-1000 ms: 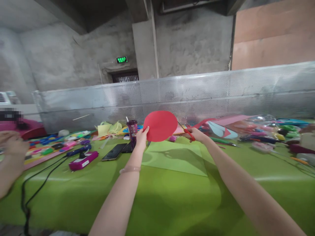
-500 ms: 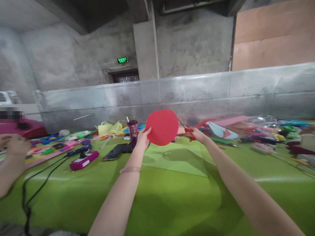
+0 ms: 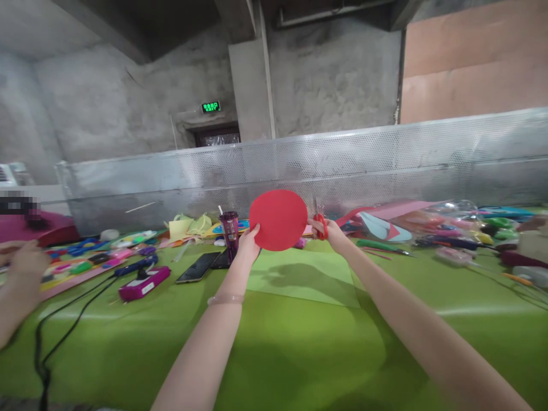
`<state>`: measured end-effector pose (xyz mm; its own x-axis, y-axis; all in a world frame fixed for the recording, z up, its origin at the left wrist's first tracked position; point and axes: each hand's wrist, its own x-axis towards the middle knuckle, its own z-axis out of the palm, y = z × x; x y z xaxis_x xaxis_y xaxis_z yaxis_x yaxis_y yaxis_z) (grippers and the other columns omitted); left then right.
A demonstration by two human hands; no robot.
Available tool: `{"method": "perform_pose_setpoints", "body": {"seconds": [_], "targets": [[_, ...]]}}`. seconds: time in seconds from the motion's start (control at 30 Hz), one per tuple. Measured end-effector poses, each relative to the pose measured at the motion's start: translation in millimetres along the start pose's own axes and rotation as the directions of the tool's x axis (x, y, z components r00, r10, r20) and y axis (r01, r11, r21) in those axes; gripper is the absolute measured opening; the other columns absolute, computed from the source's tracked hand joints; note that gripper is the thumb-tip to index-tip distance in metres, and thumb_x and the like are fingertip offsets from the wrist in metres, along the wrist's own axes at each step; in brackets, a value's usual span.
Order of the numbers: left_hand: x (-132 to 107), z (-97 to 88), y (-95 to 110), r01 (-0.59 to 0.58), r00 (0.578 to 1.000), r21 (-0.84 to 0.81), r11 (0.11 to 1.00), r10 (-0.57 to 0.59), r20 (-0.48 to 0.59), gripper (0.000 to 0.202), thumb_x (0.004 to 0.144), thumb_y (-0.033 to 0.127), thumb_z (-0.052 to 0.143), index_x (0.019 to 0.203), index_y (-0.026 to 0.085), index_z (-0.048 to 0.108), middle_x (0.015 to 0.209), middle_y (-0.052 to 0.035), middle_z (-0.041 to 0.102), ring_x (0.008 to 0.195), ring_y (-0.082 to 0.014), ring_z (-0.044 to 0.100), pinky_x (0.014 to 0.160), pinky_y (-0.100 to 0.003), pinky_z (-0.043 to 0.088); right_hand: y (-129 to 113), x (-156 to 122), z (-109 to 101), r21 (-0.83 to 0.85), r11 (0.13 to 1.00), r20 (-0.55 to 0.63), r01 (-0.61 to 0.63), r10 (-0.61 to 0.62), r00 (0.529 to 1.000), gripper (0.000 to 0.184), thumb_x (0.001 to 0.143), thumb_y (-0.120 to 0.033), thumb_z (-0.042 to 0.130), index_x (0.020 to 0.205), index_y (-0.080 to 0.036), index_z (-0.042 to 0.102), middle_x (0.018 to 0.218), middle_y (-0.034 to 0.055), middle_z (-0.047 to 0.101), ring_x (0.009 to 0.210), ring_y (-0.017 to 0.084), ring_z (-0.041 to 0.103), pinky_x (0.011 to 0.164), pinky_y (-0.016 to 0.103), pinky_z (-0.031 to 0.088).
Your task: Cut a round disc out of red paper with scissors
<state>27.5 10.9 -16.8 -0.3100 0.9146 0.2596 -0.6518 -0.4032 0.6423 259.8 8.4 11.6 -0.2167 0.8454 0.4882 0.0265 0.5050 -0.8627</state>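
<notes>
My left hand [image 3: 248, 243] pinches the lower left edge of a round red paper disc [image 3: 278, 220] and holds it upright above the green table [image 3: 282, 354]. My right hand [image 3: 327, 231] grips red-handled scissors [image 3: 319, 224], blades pointing up, right beside the disc's right edge. A light green paper sheet [image 3: 303, 277] lies flat on the table just below both hands.
A dark purple cup with a straw [image 3: 230, 226] and two phones [image 3: 199, 265] sit left of the disc. A magenta box [image 3: 144, 283] with a black cable lies further left. Coloured craft supplies [image 3: 454, 231] crowd the right. Another person's hand [image 3: 23, 262] is at far left.
My right hand with the scissors has moved left and turned the blades upward, closing in on the disc's right edge. The disc has shifted slightly in my left hand.
</notes>
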Motion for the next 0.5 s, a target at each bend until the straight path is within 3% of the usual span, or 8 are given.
{"method": "perform_pose_setpoints", "body": {"seconds": [0.13,0.37,0.5], "targets": [[-2.3,2.6,0.8,0.017,0.998,-0.009,1.0,-0.016,0.054,0.009,0.073,0.009,0.059,0.079,0.015,0.062,0.079,-0.0042,0.068,0.073,-0.0155,0.064,0.082,-0.033,0.048,-1.2,-3.5,0.9,-0.033,0.999,-0.003,0.017,-0.017,1.0,0.031,0.065,-0.043,0.064,0.055,-0.017,0.049,0.047,-0.0034,0.048,0.045,0.009,0.043,0.048,0.024,0.035],[-4.6,5.4,1.1,0.039,0.962,0.026,0.999,-0.044,0.269,0.017,0.073,0.01,0.056,0.085,0.021,0.062,0.087,-0.0013,0.067,0.087,-0.0158,0.062,0.087,-0.032,0.044,3.3,-0.8,-6.9,-0.041,0.997,-0.03,0.063,-0.064,0.997,0.017,0.063,-0.032,0.059,0.062,-0.017,0.052,0.05,-0.0031,0.049,0.046,0.01,0.044,0.047,0.024,0.035],[-1.9,1.4,0.4,0.143,0.953,0.122,0.982,-0.17,0.251,0.013,0.082,0.025,0.051,0.093,0.025,0.058,0.097,-0.0011,0.064,0.096,-0.0164,0.058,0.092,-0.036,0.039,6.0,2.4,-7.6,-0.125,0.979,-0.119,0.164,-0.179,0.977,0.017,0.062,-0.029,0.056,0.074,-0.017,0.054,0.061,-0.0016,0.056,0.053,0.013,0.05,0.052,0.025,0.04]]}}
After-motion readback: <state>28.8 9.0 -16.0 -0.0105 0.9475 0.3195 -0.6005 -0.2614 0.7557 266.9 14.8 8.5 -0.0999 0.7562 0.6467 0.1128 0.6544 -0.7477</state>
